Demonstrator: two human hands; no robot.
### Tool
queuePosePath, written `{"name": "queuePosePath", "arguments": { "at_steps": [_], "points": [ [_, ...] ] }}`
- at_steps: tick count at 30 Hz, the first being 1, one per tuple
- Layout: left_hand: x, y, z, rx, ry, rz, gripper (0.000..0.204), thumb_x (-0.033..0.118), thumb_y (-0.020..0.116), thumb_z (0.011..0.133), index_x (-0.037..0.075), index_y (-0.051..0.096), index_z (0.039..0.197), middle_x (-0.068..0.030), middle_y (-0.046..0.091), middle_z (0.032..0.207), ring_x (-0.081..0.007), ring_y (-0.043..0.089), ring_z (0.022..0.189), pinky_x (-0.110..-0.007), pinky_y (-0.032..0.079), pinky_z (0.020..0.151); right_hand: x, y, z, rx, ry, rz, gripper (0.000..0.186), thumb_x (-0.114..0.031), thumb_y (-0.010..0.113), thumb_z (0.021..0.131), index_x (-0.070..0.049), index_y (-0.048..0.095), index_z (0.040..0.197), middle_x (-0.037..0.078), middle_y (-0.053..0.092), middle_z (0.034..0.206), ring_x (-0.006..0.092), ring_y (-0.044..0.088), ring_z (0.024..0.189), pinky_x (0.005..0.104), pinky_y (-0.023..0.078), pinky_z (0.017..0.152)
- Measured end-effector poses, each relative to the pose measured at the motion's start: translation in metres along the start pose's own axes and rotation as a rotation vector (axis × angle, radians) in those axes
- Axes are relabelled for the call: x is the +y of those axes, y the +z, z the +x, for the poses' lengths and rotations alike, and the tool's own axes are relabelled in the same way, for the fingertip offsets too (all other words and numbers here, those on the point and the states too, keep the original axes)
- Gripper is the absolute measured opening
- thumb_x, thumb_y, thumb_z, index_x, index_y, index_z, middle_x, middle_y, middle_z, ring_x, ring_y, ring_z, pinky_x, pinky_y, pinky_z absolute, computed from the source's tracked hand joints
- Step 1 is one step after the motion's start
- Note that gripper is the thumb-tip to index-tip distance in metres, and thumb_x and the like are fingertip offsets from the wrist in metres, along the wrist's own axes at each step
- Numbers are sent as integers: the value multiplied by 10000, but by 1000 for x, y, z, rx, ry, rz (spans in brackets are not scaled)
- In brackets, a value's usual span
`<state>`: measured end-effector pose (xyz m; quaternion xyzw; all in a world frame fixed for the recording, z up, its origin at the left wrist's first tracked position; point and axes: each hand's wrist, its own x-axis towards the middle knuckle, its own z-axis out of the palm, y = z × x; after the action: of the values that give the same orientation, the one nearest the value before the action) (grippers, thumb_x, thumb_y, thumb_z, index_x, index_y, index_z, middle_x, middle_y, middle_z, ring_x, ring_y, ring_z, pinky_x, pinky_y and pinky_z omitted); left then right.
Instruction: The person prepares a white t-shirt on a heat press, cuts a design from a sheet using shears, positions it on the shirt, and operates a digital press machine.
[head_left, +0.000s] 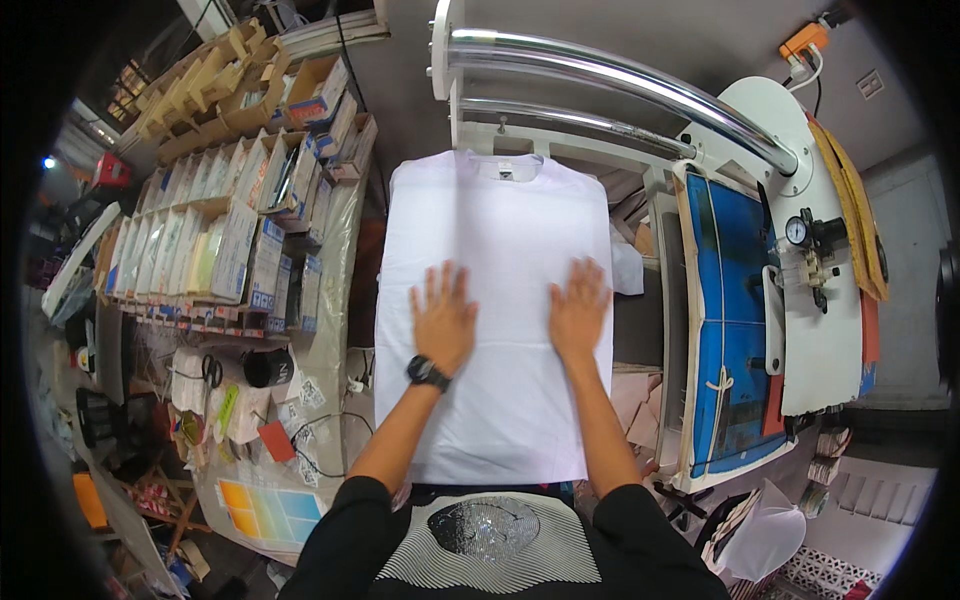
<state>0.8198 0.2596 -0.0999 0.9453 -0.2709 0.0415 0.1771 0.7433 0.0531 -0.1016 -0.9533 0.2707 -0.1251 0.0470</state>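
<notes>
A white T-shirt (490, 400) lies spread out in front of me, its collar at the far end. My left hand (444, 325) rests palm down on the shirt's left half, fingers stretched and apart. On the right half, my right hand (579, 310) also lies flat, its fingers spread and slightly blurred. Neither hand holds anything. A black watch (428, 373) is on my left wrist. Part of the shirt's right sleeve (627, 270) shows beyond its right edge.
A machine with chrome bars (620, 85) stands beyond the shirt. At right are a blue panel (735, 300) tied with string and a pressure gauge (797, 231). Boxes of packets (190, 250) fill the left side, with scissors (211, 371) and a colour sheet (268, 510) nearer me.
</notes>
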Motion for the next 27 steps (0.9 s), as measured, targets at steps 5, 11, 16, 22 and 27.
{"name": "queuePosePath", "arguments": {
  "at_steps": [5, 11, 16, 22, 27],
  "points": [
    [-51, -47, -107, -45, -277, 24, 621, 343, 459, 978, 118, 286, 1530, -135, 192, 1609, -368, 147, 1481, -593, 132, 1159, 51, -19, -85, 23, 232, -81, 623, -437, 419, 998, -78, 332, 1500, 147, 263, 1581, 369, 212, 1461, 572, 188, 1152],
    [5, -41, -139, -34, -92, 82, 580, 347, 453, 977, 162, 333, 1514, -127, 234, 1597, -348, 173, 1478, -596, 140, 1156, -15, -37, -131, -88, -151, 66, 630, -452, 396, 1004, -96, 307, 1516, 146, 250, 1585, 343, 198, 1470, 594, 161, 1147],
    [-52, -38, -214, 58, -233, -70, 577, 360, 439, 999, 139, 318, 1518, -150, 247, 1587, -298, 239, 1466, -464, 211, 1169, 65, -44, -196, -69, 83, 59, 600, -438, 409, 1006, -71, 365, 1479, 163, 307, 1551, 334, 282, 1434, 516, 242, 1135],
    [-134, 8, -285, -45, -799, -1040, 422, 348, 490, 1020, 16, 555, 1273, -110, 601, 1194, -181, 560, 1077, -299, 429, 931, 196, 28, -299, -330, 734, 1336, 526, -443, 491, 1005, -17, 532, 1312, 95, 575, 1255, 213, 553, 1125, 336, 440, 953],
    [-152, 6, -343, 42, -830, -1470, 269, 309, 592, 987, 53, 674, 981, 10, 667, 868, -93, 607, 780, -222, 470, 738, 200, -18, -331, -386, 670, 1511, 380, -346, 646, 954, 20, 653, 1057, 82, 670, 997, 144, 614, 879, 292, 490, 821]
  ]
}}
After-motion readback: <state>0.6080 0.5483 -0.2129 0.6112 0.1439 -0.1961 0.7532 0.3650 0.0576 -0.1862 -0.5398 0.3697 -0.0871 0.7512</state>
